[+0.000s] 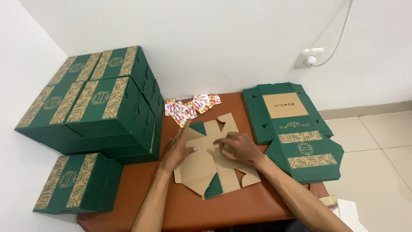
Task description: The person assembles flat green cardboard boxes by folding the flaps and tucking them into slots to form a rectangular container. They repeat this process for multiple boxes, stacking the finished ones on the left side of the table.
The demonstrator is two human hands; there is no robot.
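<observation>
Hands meet on a flat box blank (212,157) lying brown side up in the middle of the brown counter (141,189). The blank is unfolded cardboard, kraft-coloured on the face that shows, with green corners peeking at its 11 o'clock and 6 o'clock edges. Its long axis runs slightly tilted, from about 12 o'clock down to 6 o'clock, the far end with its curved tabs pointing toward the wall.

The left hand (177,148) lies open and flat, fingers stretched toward 1 o'clock, pressing on the blank's 9 o'clock side. The right hand (237,147) rests on the blank's middle with fingers curled loosely and tips pointing toward 9 o'clock; it presses on the card rather than closing round anything. The two hands are near each other, not touching.

At 12 o'clock from the blank, close to the wall, lies a small heap of red-and-white sachets (191,107). At 3 o'clock sits a stack of flat green blanks (296,133) with leaf-patterned bands, the top one showing a brown panel. At 9 o'clock rises a stack of folded green boxes (98,103), and another folded green box (77,182) stands at 8 o'clock, by the counter's edge. A white wall socket (310,57) with a cable sits at 1 o'clock.
</observation>
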